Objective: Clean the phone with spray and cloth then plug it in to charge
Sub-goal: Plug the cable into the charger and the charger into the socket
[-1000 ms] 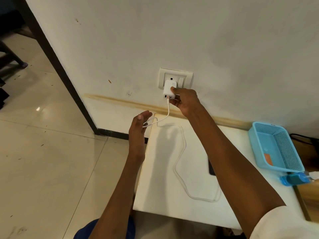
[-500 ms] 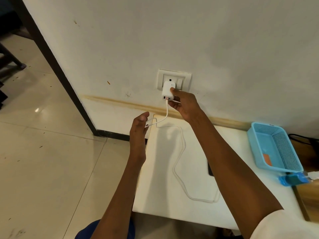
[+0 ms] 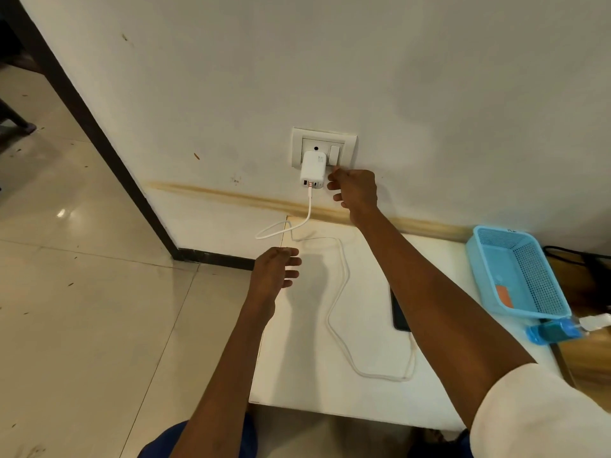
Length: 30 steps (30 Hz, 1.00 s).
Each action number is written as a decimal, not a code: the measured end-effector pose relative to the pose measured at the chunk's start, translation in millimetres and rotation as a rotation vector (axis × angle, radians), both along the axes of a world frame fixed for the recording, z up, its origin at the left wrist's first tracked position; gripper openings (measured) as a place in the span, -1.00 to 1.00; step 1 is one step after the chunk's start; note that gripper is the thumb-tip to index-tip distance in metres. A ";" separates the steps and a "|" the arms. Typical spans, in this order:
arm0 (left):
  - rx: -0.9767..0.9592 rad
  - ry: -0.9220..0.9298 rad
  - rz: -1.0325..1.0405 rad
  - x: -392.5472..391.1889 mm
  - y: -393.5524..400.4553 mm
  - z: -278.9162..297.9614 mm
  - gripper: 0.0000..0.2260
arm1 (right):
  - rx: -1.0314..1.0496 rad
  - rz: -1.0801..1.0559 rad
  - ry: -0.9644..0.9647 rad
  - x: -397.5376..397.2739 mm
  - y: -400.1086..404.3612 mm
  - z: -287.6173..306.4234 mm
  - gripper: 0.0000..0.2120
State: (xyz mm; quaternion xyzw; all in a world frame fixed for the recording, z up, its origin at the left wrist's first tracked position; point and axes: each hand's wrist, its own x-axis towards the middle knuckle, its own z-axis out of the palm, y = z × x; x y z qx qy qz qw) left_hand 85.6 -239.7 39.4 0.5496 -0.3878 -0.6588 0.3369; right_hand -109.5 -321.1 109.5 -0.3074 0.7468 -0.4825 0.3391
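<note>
A white charger (image 3: pixel 313 170) sits plugged into the wall socket plate (image 3: pixel 324 147). Its white cable (image 3: pixel 340 285) hangs down, loops over the white table (image 3: pixel 297 358) and runs toward the dark phone (image 3: pixel 398 312). The phone lies flat and is mostly hidden under my right forearm. My right hand (image 3: pixel 355 191) is just right of the charger, a fingertip touching the lower edge of the socket's switch, and it holds nothing. My left hand (image 3: pixel 276 267) hovers over the table's left edge below the cable loop, fingers relaxed and empty. A blue spray bottle (image 3: pixel 555 328) lies at the table's right.
A light blue mesh basket (image 3: pixel 515 272) with an orange item inside stands at the table's right, against the wall. Tiled floor (image 3: pixel 82 309) spreads to the left, past a dark door frame (image 3: pixel 99 137). A dark cable (image 3: pixel 568 252) lies behind the basket.
My right hand has let go of the charger and shifted right to the switch. My left hand has dropped away from the cable, which now hangs free.
</note>
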 end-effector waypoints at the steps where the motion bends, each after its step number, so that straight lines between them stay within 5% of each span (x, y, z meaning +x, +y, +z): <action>1: -0.004 -0.003 -0.008 -1.3 0.1 -0.3 -0.81 | 0.004 -0.006 0.025 0.2 -1.3 -0.9 -0.77; 23: -0.030 -0.036 -0.042 -6.7 1.1 -3.9 -0.83 | -0.079 -0.005 -0.010 -4.6 -10.7 -6.8 -0.75; 30: -0.017 -0.014 -0.072 -16.5 2.0 -1.2 -0.83 | -0.062 0.199 0.043 -38.6 34.7 -15.0 -0.74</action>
